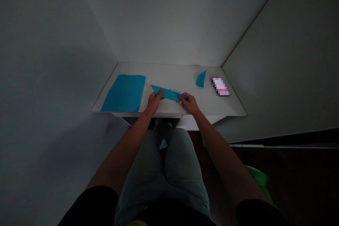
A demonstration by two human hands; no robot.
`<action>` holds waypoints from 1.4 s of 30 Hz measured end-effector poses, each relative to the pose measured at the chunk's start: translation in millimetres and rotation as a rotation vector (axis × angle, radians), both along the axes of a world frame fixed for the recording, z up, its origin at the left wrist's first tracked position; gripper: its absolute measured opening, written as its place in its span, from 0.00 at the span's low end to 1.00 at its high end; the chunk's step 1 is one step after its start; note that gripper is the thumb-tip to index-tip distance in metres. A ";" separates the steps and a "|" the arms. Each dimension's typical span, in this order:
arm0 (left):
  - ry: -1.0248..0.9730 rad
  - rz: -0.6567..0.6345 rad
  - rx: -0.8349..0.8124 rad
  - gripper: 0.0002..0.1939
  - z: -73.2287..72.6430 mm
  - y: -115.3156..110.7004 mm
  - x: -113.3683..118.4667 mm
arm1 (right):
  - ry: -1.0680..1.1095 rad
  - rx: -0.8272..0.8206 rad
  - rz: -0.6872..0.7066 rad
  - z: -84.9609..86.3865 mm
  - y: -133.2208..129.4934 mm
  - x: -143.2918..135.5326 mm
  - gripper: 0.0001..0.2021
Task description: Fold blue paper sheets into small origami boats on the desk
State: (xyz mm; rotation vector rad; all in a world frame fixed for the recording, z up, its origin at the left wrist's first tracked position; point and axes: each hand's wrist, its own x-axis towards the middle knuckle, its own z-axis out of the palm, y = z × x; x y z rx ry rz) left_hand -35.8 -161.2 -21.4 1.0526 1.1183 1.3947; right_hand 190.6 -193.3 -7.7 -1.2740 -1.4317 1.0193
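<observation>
A long strip of folded blue paper (169,94) with a pointed left end is held above the front part of the white desk. My left hand (154,101) grips it left of the middle, thumb on top and fingers underneath. At the other end my right hand (189,102) pinches the paper between thumb and fingers. A blue sheet of paper (123,93) lies flat to the left of my left hand. Beyond my right hand rests a small folded blue paper piece (201,79) with a point at its top.
The white desk (169,71) meets walls at the back and on both sides. A phone (220,86) with a lit, blurred-out screen lies at its right end. Below the front edge is a drawer (189,123). Something green (255,174) stands on the floor at the right.
</observation>
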 end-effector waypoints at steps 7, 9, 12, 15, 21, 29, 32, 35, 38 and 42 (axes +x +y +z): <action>-0.035 0.055 -0.010 0.37 -6.0 5.6 1.8 | -0.074 0.024 -0.020 -1.0 1.9 -0.2 0.41; -0.019 0.067 0.010 0.39 -6.9 5.3 0.8 | -0.059 0.030 -0.034 -1.2 1.8 0.3 0.40; 0.058 0.076 0.033 0.41 -6.7 3.3 -1.4 | 0.015 0.081 -0.040 -1.1 1.0 1.7 0.35; 0.129 0.073 0.052 0.41 -4.4 0.7 -2.6 | 0.058 0.111 -0.010 -2.3 0.1 2.7 0.32; 0.058 0.083 0.031 0.41 -0.9 0.0 -1.9 | 0.033 0.095 0.038 -8.1 -0.1 3.4 0.27; -0.064 0.089 0.008 0.36 6.1 -1.6 2.3 | 0.002 0.048 0.020 -10.6 0.7 4.8 0.25; -0.064 0.108 0.005 0.31 9.4 -4.0 5.1 | -0.037 0.099 -0.099 -13.0 4.4 9.0 0.27; -0.060 0.074 0.008 0.31 11.1 -5.8 6.8 | -0.146 0.171 -0.211 -14.6 15.0 23.5 0.28; -0.040 0.035 0.017 0.32 11.8 -6.9 7.4 | -0.277 0.228 -0.281 -14.7 31.4 46.2 0.28; -0.020 0.030 0.028 0.33 12.4 -8.4 6.8 | -0.333 0.207 -0.354 -17.6 45.5 71.9 0.31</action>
